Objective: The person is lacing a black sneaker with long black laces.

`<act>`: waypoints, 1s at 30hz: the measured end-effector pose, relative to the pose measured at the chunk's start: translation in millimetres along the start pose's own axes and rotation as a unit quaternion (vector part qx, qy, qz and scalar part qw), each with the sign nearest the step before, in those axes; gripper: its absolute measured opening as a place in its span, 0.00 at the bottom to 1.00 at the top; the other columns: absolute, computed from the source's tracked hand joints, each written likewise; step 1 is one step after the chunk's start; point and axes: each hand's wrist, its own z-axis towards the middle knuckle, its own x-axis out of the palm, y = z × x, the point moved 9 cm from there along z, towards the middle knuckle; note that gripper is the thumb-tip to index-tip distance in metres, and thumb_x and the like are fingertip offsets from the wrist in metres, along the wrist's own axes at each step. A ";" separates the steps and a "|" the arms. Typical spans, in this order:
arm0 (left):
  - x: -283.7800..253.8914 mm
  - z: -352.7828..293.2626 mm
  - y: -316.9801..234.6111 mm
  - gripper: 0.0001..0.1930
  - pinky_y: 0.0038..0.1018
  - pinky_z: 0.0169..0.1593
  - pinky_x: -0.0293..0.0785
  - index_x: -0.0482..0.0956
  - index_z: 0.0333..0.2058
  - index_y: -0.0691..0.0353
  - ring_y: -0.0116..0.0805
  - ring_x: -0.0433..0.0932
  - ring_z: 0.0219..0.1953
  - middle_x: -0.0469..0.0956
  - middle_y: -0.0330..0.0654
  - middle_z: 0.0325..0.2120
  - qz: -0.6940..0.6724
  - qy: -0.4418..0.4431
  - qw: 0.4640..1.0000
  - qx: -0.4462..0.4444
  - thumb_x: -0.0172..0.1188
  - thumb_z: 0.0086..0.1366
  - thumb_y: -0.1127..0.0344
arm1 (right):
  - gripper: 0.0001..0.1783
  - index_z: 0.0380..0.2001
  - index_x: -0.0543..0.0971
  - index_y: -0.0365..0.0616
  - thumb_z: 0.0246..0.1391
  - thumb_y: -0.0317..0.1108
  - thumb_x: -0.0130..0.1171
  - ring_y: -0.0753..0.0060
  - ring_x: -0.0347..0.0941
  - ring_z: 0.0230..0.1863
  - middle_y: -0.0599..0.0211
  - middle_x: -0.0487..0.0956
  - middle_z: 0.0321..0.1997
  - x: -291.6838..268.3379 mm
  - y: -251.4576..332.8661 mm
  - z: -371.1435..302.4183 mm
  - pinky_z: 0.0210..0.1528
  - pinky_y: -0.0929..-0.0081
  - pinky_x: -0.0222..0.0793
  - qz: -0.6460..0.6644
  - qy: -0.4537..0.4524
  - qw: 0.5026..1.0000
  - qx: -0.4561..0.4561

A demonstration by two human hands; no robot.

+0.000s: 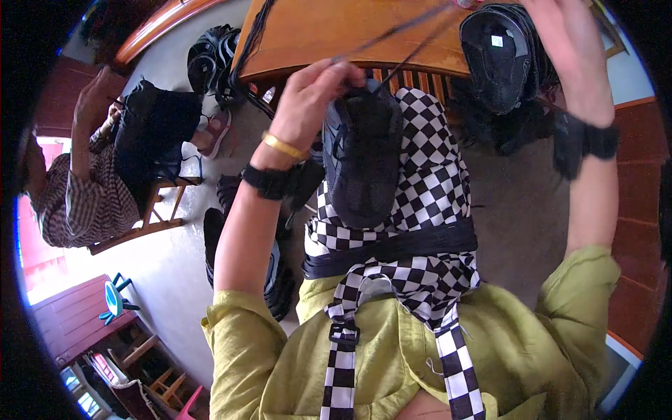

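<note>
Lacing step: left hand [308, 94] pinches lace [392, 31] at shoe [360, 157]; right hand [560, 35] raised, grip unclear. Next: pull taut.

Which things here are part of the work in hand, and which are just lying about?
In use: black shoe on the lap; dark lace; left hand pinching the lace at the shoe; right hand raised.

Lying about: second black shoe on the wooden table; shoes on the floor; wooden chair.

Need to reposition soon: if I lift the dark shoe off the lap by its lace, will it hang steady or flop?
Likely it would swing: the lace looks thin and limp. The dark shoe seems soft-topped and light, since the left hand alone steadies it.
</note>
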 end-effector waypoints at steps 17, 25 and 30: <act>-123.1 -91.5 32.2 0.20 0.20 0.24 0.59 0.80 0.44 0.68 0.22 0.66 0.20 0.70 0.30 0.19 -0.011 -0.184 0.975 -0.128 0.43 0.79 0.58 | 0.09 0.30 0.81 0.34 0.60 0.30 0.60 0.77 0.79 0.21 0.64 0.81 0.22 34.5 -200.1 -168.3 0.23 0.76 0.72 -0.306 0.225 0.891 0.249; -47.7 -71.2 42.3 0.12 0.17 0.34 0.69 0.83 0.48 0.67 0.18 0.74 0.31 0.80 0.32 0.29 0.099 -0.120 0.986 -0.067 0.59 0.72 0.66 | 0.09 0.29 0.78 0.32 0.60 0.27 0.58 0.79 0.75 0.18 0.69 0.78 0.23 47.5 -192.5 -161.6 0.22 0.78 0.71 -0.341 0.268 0.861 0.264; -45.0 -69.4 41.8 0.12 0.16 0.41 0.70 0.86 0.44 0.67 0.18 0.75 0.36 0.83 0.34 0.35 0.127 -0.159 0.977 -0.066 0.65 0.68 0.65 | 0.08 0.24 0.82 0.34 0.50 0.30 0.62 0.55 0.80 0.28 0.50 0.80 0.23 56.0 -183.3 -143.8 0.35 0.64 0.74 -0.427 0.285 0.835 0.199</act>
